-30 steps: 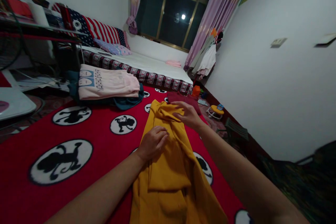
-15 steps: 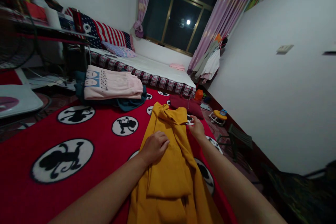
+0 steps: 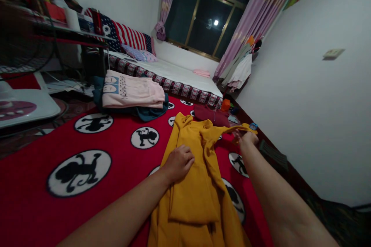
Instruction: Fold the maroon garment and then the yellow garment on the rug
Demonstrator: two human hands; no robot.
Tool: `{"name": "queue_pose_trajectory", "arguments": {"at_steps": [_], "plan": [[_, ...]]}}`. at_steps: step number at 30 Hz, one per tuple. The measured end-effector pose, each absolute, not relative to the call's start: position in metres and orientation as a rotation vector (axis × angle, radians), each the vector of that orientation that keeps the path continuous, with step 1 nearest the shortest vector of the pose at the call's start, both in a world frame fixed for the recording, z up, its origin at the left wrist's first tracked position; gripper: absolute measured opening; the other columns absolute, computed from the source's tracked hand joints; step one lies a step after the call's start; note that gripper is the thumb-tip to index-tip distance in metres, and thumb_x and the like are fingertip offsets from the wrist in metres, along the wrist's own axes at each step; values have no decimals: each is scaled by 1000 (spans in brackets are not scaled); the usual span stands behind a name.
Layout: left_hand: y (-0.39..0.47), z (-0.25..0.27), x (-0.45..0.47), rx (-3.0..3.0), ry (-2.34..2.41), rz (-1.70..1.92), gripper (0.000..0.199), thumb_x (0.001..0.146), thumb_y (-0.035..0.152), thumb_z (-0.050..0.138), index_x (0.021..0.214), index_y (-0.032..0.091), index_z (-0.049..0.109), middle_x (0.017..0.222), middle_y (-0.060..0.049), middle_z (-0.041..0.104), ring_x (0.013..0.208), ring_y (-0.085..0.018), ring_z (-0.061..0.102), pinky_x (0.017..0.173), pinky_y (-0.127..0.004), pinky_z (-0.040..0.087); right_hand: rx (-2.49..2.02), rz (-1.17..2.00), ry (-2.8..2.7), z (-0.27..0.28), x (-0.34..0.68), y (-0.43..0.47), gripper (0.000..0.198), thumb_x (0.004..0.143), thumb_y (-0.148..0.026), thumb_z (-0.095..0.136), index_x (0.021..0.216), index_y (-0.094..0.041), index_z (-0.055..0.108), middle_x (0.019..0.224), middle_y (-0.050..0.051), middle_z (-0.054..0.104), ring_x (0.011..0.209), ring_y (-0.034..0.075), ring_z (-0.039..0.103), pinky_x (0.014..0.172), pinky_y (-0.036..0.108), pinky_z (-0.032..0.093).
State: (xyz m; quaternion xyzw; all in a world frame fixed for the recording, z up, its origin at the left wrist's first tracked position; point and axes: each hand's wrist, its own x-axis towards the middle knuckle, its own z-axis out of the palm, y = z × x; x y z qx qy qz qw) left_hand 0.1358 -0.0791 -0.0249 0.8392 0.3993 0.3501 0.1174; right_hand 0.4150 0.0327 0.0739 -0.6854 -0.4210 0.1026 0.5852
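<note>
A yellow garment (image 3: 194, 193) lies partly folded on a red blanket (image 3: 121, 173) patterned with black figures in white ovals. My left hand (image 3: 180, 163) rests on the middle of the garment, its fingers curled and pressed onto the cloth. Out to the right, my right hand (image 3: 247, 137) grips a stretched part of the same garment and holds it away from the folded body. Its fingertips are partly hidden. Beyond the garment's upper end lies a folded dark red garment (image 3: 210, 114).
A folded pink top (image 3: 135, 94) lies on dark teal clothing (image 3: 152, 112) at the back left. Behind stands a bed (image 3: 174, 71). A cluttered desk (image 3: 78, 34) and a white chair (image 3: 43, 102) are at left. A low dark stool (image 3: 274, 156) stands by the right wall.
My right hand has moved right, drawing a part of the yellow garment outward from near its upper end. My left hand stays on the cloth. The view has shifted slightly.
</note>
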Motion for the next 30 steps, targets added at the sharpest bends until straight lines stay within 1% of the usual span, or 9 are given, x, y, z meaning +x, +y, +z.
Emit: {"name": "queue_pose_trajectory", "arguments": {"at_steps": [4, 6, 9, 12, 14, 17, 20, 25, 30], "plan": [[-81, -24, 134, 2484, 1087, 1037, 19, 91, 24, 50, 85, 20, 68, 87, -5, 63, 88, -19, 56, 79, -29, 42, -1509, 281, -951, 102, 378, 41, 41, 80, -24, 38, 117, -15, 53, 100, 11, 67, 77, 18, 68, 58, 27, 54], [-82, -25, 132, 2489, 1030, 1056, 20, 92, 24, 49, 86, 20, 68, 87, -5, 64, 88, -18, 57, 79, -28, 42, -1406, 375, -1097, 114, 342, 32, 38, 78, -26, 48, 114, -18, 57, 103, 7, 68, 82, 15, 67, 64, 23, 54], [-82, -27, 129, 2485, 978, 1068, 21, 93, 24, 48, 84, 19, 67, 86, -4, 64, 87, -17, 57, 79, -27, 43, -997, 859, -1789, 129, 294, -4, 61, 71, -30, 68, 128, -23, 50, 111, 6, 67, 89, 18, 67, 71, 28, 55], [-82, -27, 128, 2477, 993, 1071, 20, 92, 24, 50, 82, 19, 67, 84, -4, 64, 86, -17, 57, 79, -28, 43, -848, 890, -2008, 128, 279, -58, 46, 75, -35, 69, 118, -20, 59, 107, 7, 69, 94, 19, 66, 80, 31, 54], [-83, -27, 128, 2474, 998, 1083, 19, 92, 24, 50, 84, 19, 67, 85, -4, 64, 87, -18, 57, 79, -28, 43, -968, 746, -2041, 113, 292, -94, 29, 81, -35, 64, 103, -18, 67, 100, 7, 71, 91, 18, 66, 80, 31, 53], [-81, -27, 129, 2471, 1009, 1095, 19, 92, 24, 50, 88, 18, 68, 88, -5, 65, 88, -18, 58, 79, -29, 44, -1331, 489, -2038, 74, 332, -142, 20, 84, -32, 60, 93, -18, 69, 87, 7, 71, 79, 18, 66, 72, 31, 52], [-79, -29, 129, 2456, 1052, 1099, 18, 91, 24, 52, 91, 19, 69, 89, -5, 67, 89, -19, 58, 80, -30, 45, -1616, 362, -1969, 33, 370, -181, 27, 82, -31, 59, 104, -19, 66, 102, 9, 69, 91, 21, 64, 81, 35, 50], [-79, -32, 134, 2435, 1096, 1119, 17, 90, 21, 52, 95, 19, 68, 94, -5, 67, 94, -20, 59, 84, -32, 46, -1949, 454, -1785, -2, 388, -229, 59, 72, -38, 69, 127, -21, 54, 111, 9, 66, 96, 25, 64, 83, 37, 48], [-72, -29, 134, 2371, 1208, 1168, 20, 86, 17, 53, 101, 19, 66, 106, -5, 64, 98, -19, 60, 86, -30, 48, -1785, 739, -1608, -4, 381, -242, 38, 76, -35, 64, 111, -20, 62, 101, 8, 70, 92, 25, 65, 78, 32, 49]]}}
